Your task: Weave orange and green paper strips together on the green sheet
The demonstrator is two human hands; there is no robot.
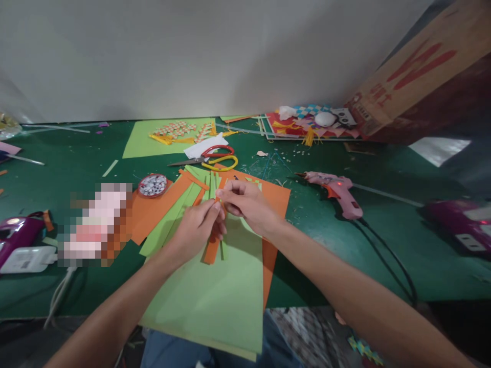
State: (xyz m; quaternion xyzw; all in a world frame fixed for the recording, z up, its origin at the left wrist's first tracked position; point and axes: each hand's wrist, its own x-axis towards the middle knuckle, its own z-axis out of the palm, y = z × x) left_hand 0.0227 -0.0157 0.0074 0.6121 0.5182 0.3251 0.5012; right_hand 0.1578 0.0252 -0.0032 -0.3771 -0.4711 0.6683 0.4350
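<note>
My left hand and my right hand meet above a green paper sheet. Both are closed in a pinch on an orange paper strip, whose lower end sticks out below my left fingers. A narrow green strip hangs beside it; whether it is also gripped I cannot tell. Wider cut strips of green paper and orange paper fan out left of my hands. Just beyond my fingertips lie scissors with one red and one yellow handle. Orange paper shows under the green sheet.
A pink glue gun with a lit red light lies at right, its cord trailing toward the front edge. A round case is at left, near a pixelated object. Woven paper pieces and a brown paper bag are behind.
</note>
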